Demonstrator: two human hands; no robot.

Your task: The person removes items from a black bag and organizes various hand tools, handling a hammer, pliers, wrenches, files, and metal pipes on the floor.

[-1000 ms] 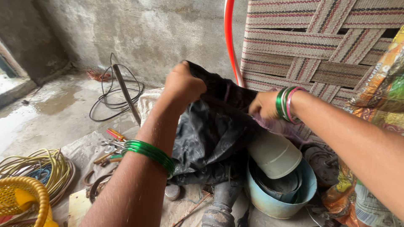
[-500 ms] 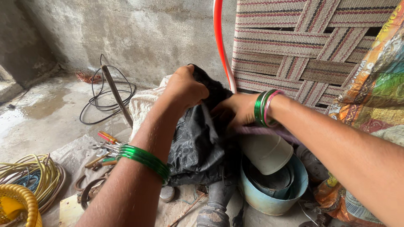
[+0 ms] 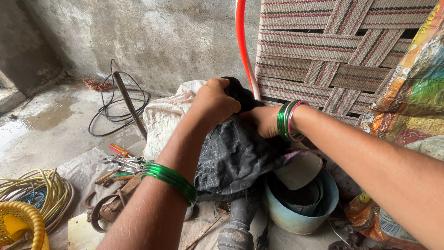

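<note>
We grip a black plastic bag (image 3: 236, 153) with both hands. Our left hand (image 3: 213, 103) is closed in a fist on the bag's upper edge, just above the centre of the view. Our right hand (image 3: 262, 121) sits just beside it at three o'clock, half buried in the bag's folds, its fingers closed on the plastic. The bag hangs between them, bunched and creased, above a dark metal pipe fitting (image 3: 238, 227) at six o'clock.

At four o'clock of the bag stands a pale blue bucket (image 3: 300, 217) with a white cup-shaped container (image 3: 299, 170) leaning on its rim; the bag's lower right edge touches the white one. Behind the hands, at twelve to two o'clock, a woven cot frame (image 3: 342, 55) with striped webbing stands upright against the wall, a red-and-white pipe (image 3: 242, 46) along its left edge.

At three o'clock a large printed sack (image 3: 411, 102) in orange, yellow and green fills the right edge; its print is too cut off to tell more. A whitish cloth sack (image 3: 162, 118) lies at ten o'clock of the bag.

The open room lies to the left: bare wet concrete floor (image 3: 46, 125) at nine to ten o'clock, bounded by the grey wall. A black cable coil (image 3: 118, 109) lies there, and spanners (image 3: 121, 162), a yellow wire coil (image 3: 39, 190) and a yellow basket (image 3: 21, 224) crowd seven to eight o'clock.
</note>
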